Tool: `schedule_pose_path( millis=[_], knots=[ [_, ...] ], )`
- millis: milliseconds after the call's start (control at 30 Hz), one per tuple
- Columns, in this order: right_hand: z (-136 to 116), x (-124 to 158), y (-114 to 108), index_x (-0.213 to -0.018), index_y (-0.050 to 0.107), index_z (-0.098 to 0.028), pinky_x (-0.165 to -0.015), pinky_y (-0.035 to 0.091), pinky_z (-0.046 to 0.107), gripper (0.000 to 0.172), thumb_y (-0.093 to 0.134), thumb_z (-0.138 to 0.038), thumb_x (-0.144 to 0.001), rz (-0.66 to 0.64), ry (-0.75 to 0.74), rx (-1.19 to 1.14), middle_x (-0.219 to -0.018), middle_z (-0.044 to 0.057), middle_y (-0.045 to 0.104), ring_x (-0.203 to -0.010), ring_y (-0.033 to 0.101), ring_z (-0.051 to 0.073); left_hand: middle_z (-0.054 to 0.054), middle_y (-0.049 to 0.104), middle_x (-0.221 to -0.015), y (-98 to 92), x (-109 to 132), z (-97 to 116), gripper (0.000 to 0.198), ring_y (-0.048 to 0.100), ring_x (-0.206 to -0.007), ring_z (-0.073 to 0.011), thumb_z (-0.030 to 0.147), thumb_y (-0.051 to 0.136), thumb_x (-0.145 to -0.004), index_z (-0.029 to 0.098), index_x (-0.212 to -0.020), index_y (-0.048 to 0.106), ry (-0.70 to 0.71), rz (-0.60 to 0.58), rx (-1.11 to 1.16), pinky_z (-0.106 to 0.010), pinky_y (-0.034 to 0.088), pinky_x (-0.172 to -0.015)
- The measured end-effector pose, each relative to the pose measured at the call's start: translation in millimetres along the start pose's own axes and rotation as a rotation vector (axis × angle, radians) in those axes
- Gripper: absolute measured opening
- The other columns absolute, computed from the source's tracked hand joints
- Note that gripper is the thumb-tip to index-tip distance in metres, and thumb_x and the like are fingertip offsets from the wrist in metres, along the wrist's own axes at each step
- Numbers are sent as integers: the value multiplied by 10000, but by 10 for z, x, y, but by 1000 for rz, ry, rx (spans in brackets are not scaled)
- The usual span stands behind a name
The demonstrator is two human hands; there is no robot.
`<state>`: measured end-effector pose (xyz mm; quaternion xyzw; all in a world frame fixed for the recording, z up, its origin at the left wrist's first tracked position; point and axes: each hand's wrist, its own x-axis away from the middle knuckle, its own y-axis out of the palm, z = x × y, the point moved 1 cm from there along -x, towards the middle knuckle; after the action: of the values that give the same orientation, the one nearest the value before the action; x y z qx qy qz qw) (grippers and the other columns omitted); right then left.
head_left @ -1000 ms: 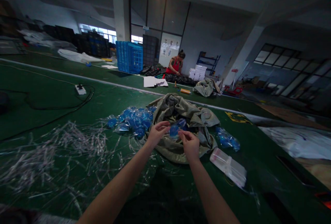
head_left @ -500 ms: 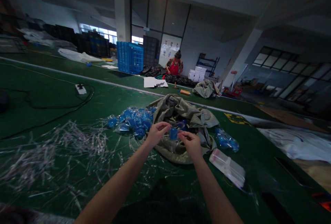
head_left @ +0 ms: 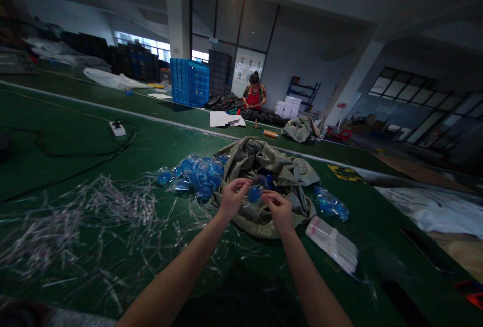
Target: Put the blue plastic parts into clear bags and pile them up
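Observation:
Between my two hands is a clear plastic bag with a round blue item (head_left: 254, 194) inside; its exact kind is too small to make out. My left hand (head_left: 234, 197) pinches the bag's left side, and my right hand (head_left: 278, 207) pinches its right side. Just beneath them lies an open grey-green cloth sack (head_left: 260, 229), with more blue pieces in its mouth. Left of the sack is a heap of bagged blue items (head_left: 199, 173). A few more bagged blue items (head_left: 331, 203) lie to its right, near a stack of flat clear bags (head_left: 332, 244).
Clear plastic strips (head_left: 124, 201) are strewn over the green table (head_left: 158, 138) at left. Behind them sits a power strip (head_left: 117, 128) with cables. Across the table a person in a red apron (head_left: 253, 96) works near a blue crate (head_left: 189, 83). A dark phone-like slab (head_left: 426, 250) lies at right.
My hands stay over the sack with the bagged blue item, shifting only slightly. The person across the table has lowered their head a little.

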<state>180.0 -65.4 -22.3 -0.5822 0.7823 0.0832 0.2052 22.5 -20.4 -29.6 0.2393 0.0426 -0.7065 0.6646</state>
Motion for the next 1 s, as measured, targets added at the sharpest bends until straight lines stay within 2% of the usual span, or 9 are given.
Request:
schedule_pose_path(
  millis=[167,267,400,633,700,767,833,933,1000],
  knots=[
    [42,0,28,-705,726,-189,-763,519,344,158,716,-347,-716,-35,-55,34,-912,81,695,-863,647,212,-78,709,-983,13,9,-93,228,640,-912,-204,351,626,-808,172,-925,707,-5,19,-34,-313,482,-847],
    [74,-18,24,-720,727,-193,-766,511,338,162,702,-353,-730,-6,-66,51,-898,75,689,-865,642,207,-83,708,-1020,13,-4,-134,190,642,-916,-208,321,624,-804,171,-887,706,-24,47,-16,-322,482,-850],
    [146,-50,34,-688,725,-196,-743,508,326,184,712,-379,-704,-64,-72,106,-880,70,694,-840,641,204,-89,717,-1013,30,-31,-184,156,645,-910,-215,304,639,-781,166,-803,707,-61,60,-38,-326,475,-853],
    [269,-50,45,-796,715,-188,-692,504,336,271,711,-441,-700,4,134,33,-747,45,712,-711,647,207,-110,717,-1015,11,-36,-236,190,659,-894,-216,329,612,-801,150,-805,675,-64,130,-23,-340,491,-826],
    [256,-36,44,-792,704,-186,-689,502,338,278,706,-449,-702,30,148,14,-726,42,704,-701,643,209,-105,712,-1040,-13,-29,-213,188,658,-897,-211,333,607,-806,156,-802,670,-46,134,-39,-336,491,-825],
    [217,-25,49,-786,695,-190,-700,496,335,261,685,-443,-726,49,98,50,-739,43,696,-722,636,209,-94,709,-1055,-29,-29,-184,179,653,-922,-208,328,602,-813,165,-813,676,-7,133,-62,-335,484,-849],
    [162,-18,71,-771,683,-198,-718,486,328,212,659,-408,-757,21,-14,124,-781,44,683,-764,624,205,-88,713,-1042,-28,-44,-176,157,649,-945,-208,310,614,-802,170,-799,683,15,88,-92,-336,472,-876],
    [99,-20,116,-730,651,-202,-732,471,320,153,616,-338,-791,-31,-155,236,-835,49,649,-807,598,199,-100,719,-1023,-1,-84,-228,125,660,-905,-213,281,647,-757,162,-744,682,-61,-5,-81,-327,491,-824],
    [88,-27,134,-735,634,-203,-732,465,321,130,592,-305,-805,-10,-180,285,-842,50,632,-809,584,197,-108,716,-1045,14,-106,-281,130,664,-859,-207,283,649,-746,157,-753,682,-109,21,-45,-311,502,-758]
  ],
)
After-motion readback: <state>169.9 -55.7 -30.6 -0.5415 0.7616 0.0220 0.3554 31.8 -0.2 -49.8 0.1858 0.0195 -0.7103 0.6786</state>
